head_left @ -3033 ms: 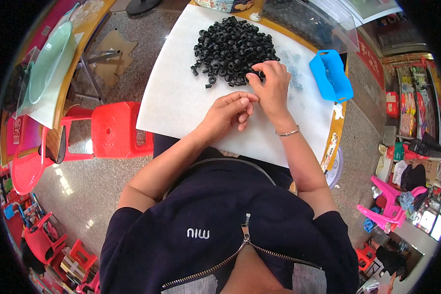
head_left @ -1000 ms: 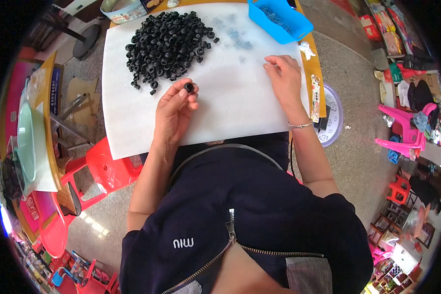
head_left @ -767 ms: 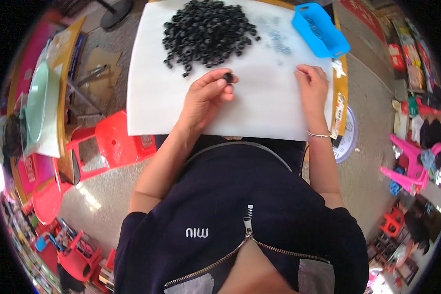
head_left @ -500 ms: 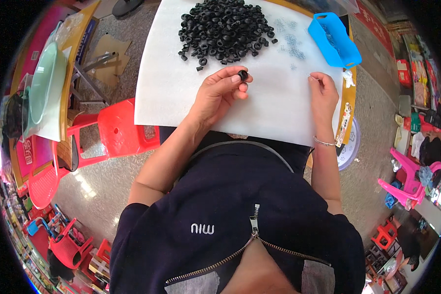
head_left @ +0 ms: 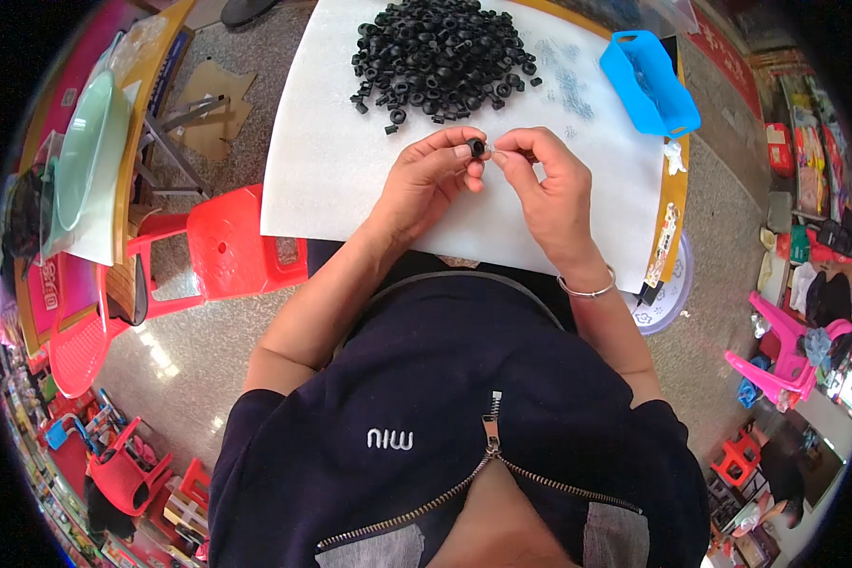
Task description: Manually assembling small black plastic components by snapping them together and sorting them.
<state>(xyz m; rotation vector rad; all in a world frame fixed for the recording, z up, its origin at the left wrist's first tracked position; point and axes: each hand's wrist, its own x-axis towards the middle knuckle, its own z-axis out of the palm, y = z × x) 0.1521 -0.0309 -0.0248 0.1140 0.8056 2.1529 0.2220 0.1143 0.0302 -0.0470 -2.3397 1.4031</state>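
A white foam sheet (head_left: 341, 180) covers most of your yellowish wooden table (head_left: 675, 189). Above it, your left hand (head_left: 433, 180) pinches a small black ring-shaped piece (head_left: 476, 148) between thumb and fingers; your right hand (head_left: 557, 194), fingertips nearly together, holds a tiny pale bit (head_left: 490, 150) just beside its opening. Beyond lies a heap of similar black pieces (head_left: 440, 57), with small bluish translucent bits (head_left: 568, 85) scattered between it and a bright blue plastic basket (head_left: 665, 123). A red plastic stool (head_left: 232, 246) stands on the speckled grey floor (head_left: 218, 331) at your left, a pink plastic stool (head_left: 781, 355) at your right.
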